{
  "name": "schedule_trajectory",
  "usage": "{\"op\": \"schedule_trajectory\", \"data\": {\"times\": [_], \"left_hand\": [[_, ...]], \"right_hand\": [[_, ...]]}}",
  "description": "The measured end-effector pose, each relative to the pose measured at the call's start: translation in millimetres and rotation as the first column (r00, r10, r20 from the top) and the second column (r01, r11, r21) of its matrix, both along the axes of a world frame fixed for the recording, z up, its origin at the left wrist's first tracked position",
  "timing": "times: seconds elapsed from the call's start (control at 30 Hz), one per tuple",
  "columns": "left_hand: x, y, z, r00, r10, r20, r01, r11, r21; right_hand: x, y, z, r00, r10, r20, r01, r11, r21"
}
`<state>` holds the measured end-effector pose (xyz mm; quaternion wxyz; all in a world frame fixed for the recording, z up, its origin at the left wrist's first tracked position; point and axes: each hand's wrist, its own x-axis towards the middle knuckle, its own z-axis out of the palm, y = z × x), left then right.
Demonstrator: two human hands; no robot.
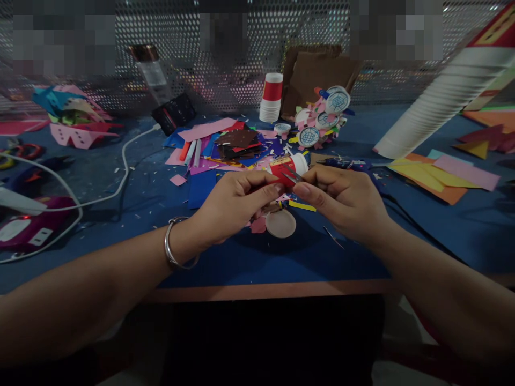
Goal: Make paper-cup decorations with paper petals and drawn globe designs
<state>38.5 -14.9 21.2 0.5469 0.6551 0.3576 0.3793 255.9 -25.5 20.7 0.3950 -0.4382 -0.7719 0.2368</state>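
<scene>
My left hand (pixel 235 203) and my right hand (pixel 341 201) meet above the blue table (pixel 249 257). Both are closed around a red and white paper cup (pixel 287 169) held on its side between them. My left fingers pinch the cup's red part. My right fingers grip a thin metal blade or scissor tip (pixel 293 175) against the cup. A silver bangle (pixel 174 249) circles my left wrist. Below the hands lie a white round disc (pixel 280 223) and pink paper scraps (pixel 258 224).
A heap of coloured paper sheets (pixel 229 145) lies behind the hands. A stack of cups (pixel 271 97) and decorated cup pieces (pixel 322 115) stand further back. A long sleeve of white cups (pixel 438 99) leans at right. A white cable (pixel 100 198) runs left. A perforated metal screen (pixel 241 53) closes the back.
</scene>
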Motion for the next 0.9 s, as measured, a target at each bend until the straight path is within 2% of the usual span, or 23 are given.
{"op": "schedule_trajectory", "data": {"times": [0.5,0.67,0.77,0.9], "left_hand": [[-2.6,-1.6,2.6,0.996,-0.063,-0.07,0.069,0.994,0.087],[-3.1,-1.1,3.6,0.995,-0.039,-0.096,0.049,0.993,0.107],[-1.1,-1.6,3.9,0.998,-0.054,-0.042,0.056,0.997,0.044],[2.5,-2.0,4.7,0.997,0.028,0.067,-0.015,0.984,-0.176]], "right_hand": [[-0.4,-2.1,1.2,1.0,0.022,0.012,-0.023,1.0,0.019],[-0.5,-2.9,2.1,0.999,0.032,-0.008,-0.031,0.999,0.013],[0.2,-2.0,2.0,1.0,0.001,-0.007,-0.001,0.999,0.045],[3.5,1.8,-1.3,0.997,-0.076,-0.032,0.077,0.995,0.062]]}}
